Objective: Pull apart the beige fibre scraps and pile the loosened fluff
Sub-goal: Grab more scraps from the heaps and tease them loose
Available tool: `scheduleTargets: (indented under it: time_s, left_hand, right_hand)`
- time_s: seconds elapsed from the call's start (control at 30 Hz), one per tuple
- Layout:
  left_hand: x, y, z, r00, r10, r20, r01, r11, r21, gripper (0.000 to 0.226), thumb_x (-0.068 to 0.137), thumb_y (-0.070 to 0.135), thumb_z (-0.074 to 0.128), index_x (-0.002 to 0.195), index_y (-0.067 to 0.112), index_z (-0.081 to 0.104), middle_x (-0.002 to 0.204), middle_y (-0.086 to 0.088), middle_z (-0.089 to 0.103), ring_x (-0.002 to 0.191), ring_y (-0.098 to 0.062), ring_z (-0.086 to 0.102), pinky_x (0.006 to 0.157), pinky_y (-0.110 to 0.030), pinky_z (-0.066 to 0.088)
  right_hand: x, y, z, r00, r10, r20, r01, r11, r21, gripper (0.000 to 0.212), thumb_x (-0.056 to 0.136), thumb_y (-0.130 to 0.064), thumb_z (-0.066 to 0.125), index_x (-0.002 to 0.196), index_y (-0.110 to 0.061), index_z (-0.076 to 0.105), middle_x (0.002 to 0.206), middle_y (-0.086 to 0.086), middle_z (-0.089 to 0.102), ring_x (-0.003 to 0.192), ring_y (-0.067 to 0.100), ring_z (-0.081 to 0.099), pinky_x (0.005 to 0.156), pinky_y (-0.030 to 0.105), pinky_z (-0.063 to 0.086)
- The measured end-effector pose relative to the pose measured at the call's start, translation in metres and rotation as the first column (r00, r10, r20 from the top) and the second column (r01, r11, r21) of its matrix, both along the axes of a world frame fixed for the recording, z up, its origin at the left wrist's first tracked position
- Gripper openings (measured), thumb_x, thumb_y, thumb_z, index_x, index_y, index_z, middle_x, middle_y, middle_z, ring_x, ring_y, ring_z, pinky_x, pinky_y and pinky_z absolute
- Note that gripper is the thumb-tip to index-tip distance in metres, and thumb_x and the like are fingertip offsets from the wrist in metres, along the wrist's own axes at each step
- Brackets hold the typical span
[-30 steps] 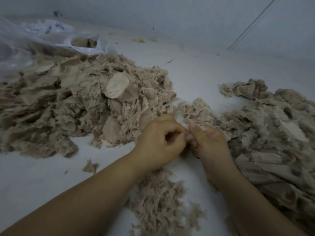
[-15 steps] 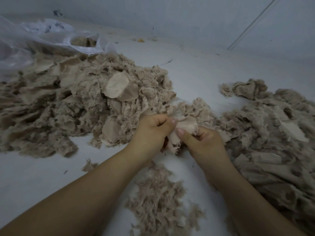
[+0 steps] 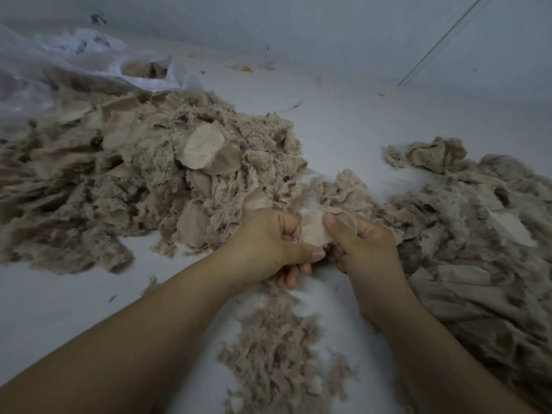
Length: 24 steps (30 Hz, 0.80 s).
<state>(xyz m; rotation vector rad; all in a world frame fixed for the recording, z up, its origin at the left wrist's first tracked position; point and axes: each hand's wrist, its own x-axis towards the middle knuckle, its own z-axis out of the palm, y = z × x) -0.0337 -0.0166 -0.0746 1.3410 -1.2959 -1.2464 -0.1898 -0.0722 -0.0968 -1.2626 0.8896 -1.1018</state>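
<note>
Beige scrap [image 3: 313, 231] sits pinched between the left hand [image 3: 268, 243] and right hand [image 3: 364, 246], above a small fluff pile [image 3: 274, 348] on the white worktop [image 3: 74, 309]. Big heaps [image 3: 134, 180] flank it, seemingly mostly unpicked, so plenty remains.

No text, label, brand, number or sign can be read anywhere; dark marks are seen on the clear plastic bag [image 3: 89, 64], but they are too blurred to be made out.
</note>
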Motion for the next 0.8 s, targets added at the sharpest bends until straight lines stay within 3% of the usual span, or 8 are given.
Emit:
scheduleTargets:
  time_s: [0.07,0.23,0.33,0.47,0.57,0.63,0.7,0.8]
  left_hand:
    - [0.007,0.002,0.002,0.997,-0.056,0.047,0.057,0.998,-0.014,0.024,0.080,0.015,0.079,0.063,0.004,0.066,0.051,-0.016,0.063,0.035,-0.019,0.052,0.037,-0.020,0.039]
    - [0.028,0.012,0.017,0.898,-0.408,0.167,0.409,0.912,0.031,0.046,0.072,0.053,0.079,0.076,0.007,0.075,0.059,-0.019,0.066,0.035,-0.020,0.046,0.042,-0.020,0.034]
    - [0.026,0.005,0.017,0.966,-0.144,0.216,0.166,0.982,-0.086,0.055,0.071,0.063,0.072,0.083,0.009,0.072,0.059,-0.020,0.062,0.034,-0.014,0.041,0.039,-0.018,0.034]
    - [0.005,0.001,0.012,0.980,0.141,0.142,-0.112,0.975,-0.193,0.020,0.082,0.023,0.076,0.099,0.017,0.068,0.058,-0.018,0.061,0.039,-0.013,0.043,0.037,-0.018,0.034]
    - [0.003,-0.003,0.010,0.937,0.341,0.081,-0.306,0.908,-0.288,0.011,0.088,0.006,0.068,0.078,0.010,0.067,0.048,0.002,0.059,0.036,-0.004,0.046,0.037,-0.014,0.035]
    - [0.016,-0.007,0.011,0.789,0.607,0.090,-0.530,0.749,-0.397,0.016,0.088,0.007,0.065,0.074,0.014,0.063,0.047,0.008,0.054,0.038,-0.002,0.044,0.038,-0.017,0.036]
    - [0.032,-0.008,0.011,0.569,0.759,0.317,-0.525,0.632,-0.571,0.014,0.087,0.008,0.061,0.076,0.015,0.058,0.051,0.007,0.048,0.044,-0.010,0.043,0.043,-0.025,0.036]
    - [0.042,-0.008,0.007,0.197,0.583,0.788,-0.243,0.808,-0.537,0.006,0.086,0.013,0.057,0.085,0.014,0.063,0.071,-0.006,0.062,0.064,-0.032,0.059,0.052,-0.031,0.036]
  right_hand:
    - [-0.001,-0.002,0.001,0.998,-0.065,-0.015,0.065,0.998,0.001,0.048,0.094,-0.026,0.066,0.066,0.008,0.048,0.049,0.012,0.035,0.044,0.016,0.032,0.043,0.024,0.032]
    - [-0.001,-0.002,0.003,0.999,-0.053,-0.009,0.054,0.998,0.041,0.035,0.092,-0.024,0.067,0.064,-0.004,0.062,0.045,-0.004,0.034,0.039,0.008,0.026,0.039,0.020,0.027]
    - [0.000,0.002,0.005,0.999,-0.008,-0.035,0.007,1.000,-0.007,0.028,0.090,-0.020,0.069,0.063,-0.010,0.069,0.045,-0.004,0.047,0.038,0.005,0.035,0.040,0.017,0.032]
    - [0.001,0.006,0.009,0.995,0.088,-0.049,-0.091,0.994,-0.061,0.029,0.090,-0.021,0.069,0.061,-0.018,0.074,0.053,-0.002,0.065,0.041,0.000,0.051,0.044,0.013,0.041]
    - [0.002,0.005,0.008,0.995,0.075,-0.071,-0.079,0.995,-0.057,0.036,0.093,-0.027,0.064,0.059,-0.021,0.072,0.045,-0.011,0.048,0.038,0.000,0.039,0.040,0.013,0.034]
    - [0.001,0.001,0.005,0.996,0.036,-0.078,-0.036,0.999,0.002,0.037,0.099,-0.032,0.058,0.069,-0.018,0.075,0.051,-0.002,0.037,0.041,0.007,0.028,0.038,0.017,0.028]
    - [0.000,-0.001,0.003,0.997,0.008,-0.071,-0.005,0.999,0.041,0.034,0.101,-0.031,0.055,0.078,-0.019,0.078,0.059,0.005,0.032,0.045,0.010,0.024,0.039,0.019,0.026]
    - [0.000,-0.001,0.002,0.997,-0.019,-0.078,0.024,0.998,0.059,0.030,0.101,-0.020,0.053,0.086,-0.020,0.079,0.060,0.004,0.034,0.046,0.010,0.024,0.039,0.020,0.025]
